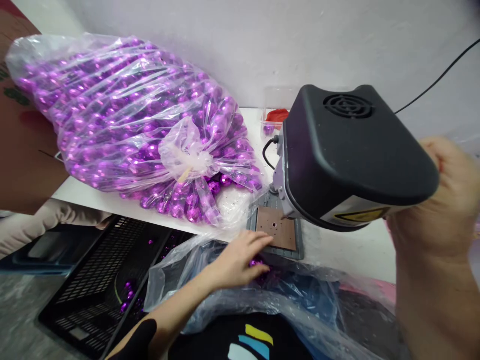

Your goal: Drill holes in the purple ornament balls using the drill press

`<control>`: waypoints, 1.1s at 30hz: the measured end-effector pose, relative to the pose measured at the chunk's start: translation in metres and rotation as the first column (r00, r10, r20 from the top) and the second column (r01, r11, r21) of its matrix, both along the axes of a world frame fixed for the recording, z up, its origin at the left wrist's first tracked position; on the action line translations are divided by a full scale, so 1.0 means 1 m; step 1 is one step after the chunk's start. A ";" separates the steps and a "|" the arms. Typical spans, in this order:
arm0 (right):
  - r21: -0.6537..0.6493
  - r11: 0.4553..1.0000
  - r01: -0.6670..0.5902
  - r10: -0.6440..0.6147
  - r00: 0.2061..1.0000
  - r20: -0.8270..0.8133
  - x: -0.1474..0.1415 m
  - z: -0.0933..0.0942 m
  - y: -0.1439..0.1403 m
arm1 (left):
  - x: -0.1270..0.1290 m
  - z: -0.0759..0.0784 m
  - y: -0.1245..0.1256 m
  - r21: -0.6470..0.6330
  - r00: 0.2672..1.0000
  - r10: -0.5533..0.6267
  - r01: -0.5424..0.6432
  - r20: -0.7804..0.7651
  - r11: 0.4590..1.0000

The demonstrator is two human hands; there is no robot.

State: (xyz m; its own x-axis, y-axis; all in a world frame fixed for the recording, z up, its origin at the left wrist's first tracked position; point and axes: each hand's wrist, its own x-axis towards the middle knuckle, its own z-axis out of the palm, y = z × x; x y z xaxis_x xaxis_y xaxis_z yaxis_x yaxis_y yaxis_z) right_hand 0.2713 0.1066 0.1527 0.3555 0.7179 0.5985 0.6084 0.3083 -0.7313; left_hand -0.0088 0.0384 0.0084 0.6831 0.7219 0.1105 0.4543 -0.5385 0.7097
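Note:
My left hand [240, 260] reaches into an open clear plastic bag [210, 295] on my lap, its fingers spread over shiny purple beads [258, 263] at the table's front edge. My right hand [446, 200] is raised at the right, curled behind the black head of a small machine [348, 150]; what it grips is hidden. Under that head lies a brown pad [279, 227] on a grey base plate [299, 245].
A large tied plastic bag of purple beads [138, 125] lies on the white table [348, 250]. A black crate [101, 280] with a few beads sits lower left. A cardboard box [22, 125] stands at the left. A small clear tub with a red lid [275, 117] stands by the wall.

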 end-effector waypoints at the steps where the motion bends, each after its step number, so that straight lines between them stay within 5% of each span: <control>1: 0.008 1.000 -0.013 0.013 1.000 -0.026 0.000 0.000 0.000 | 0.000 0.001 0.019 0.032 0.998 0.047 -0.048 0.036 0.998; 5: -0.008 0.999 -0.037 0.036 0.996 -0.083 -0.001 0.002 -0.001 | 0.008 -0.008 0.107 0.268 0.937 0.345 -0.346 0.055 0.899; 9: -0.019 0.998 -0.065 0.062 0.990 -0.126 -0.002 0.003 -0.001 | 0.022 -0.028 0.162 0.338 0.963 0.268 -0.250 -0.007 0.908; 14: -0.006 0.998 -0.055 0.054 0.993 -0.105 -0.003 0.004 0.000 | 0.024 -0.039 0.173 0.373 0.966 0.256 -0.223 -0.042 0.901; 20: -0.004 0.998 -0.066 0.065 0.989 -0.136 -0.003 0.003 0.000 | 0.011 -0.030 0.160 0.404 0.935 0.356 -0.321 -0.011 0.856; 23: -0.020 0.996 -0.082 0.078 0.986 -0.146 -0.002 0.003 0.000 | 0.000 -0.022 0.144 0.228 0.881 0.449 -0.472 0.146 0.852; 27: -0.014 0.998 -0.064 0.061 0.989 -0.134 -0.002 0.003 0.000 | -0.017 -0.007 0.118 -0.222 0.745 0.583 -0.539 0.325 0.813; 30: -0.018 0.998 -0.057 0.054 0.991 -0.125 -0.002 0.003 0.000 | -0.025 0.004 0.094 -0.552 0.649 0.621 -0.350 0.441 0.757; 33: -0.027 0.998 -0.063 0.060 0.991 -0.121 -0.003 0.004 0.001 | -0.024 0.009 0.065 -0.775 0.588 0.629 -0.006 0.509 0.632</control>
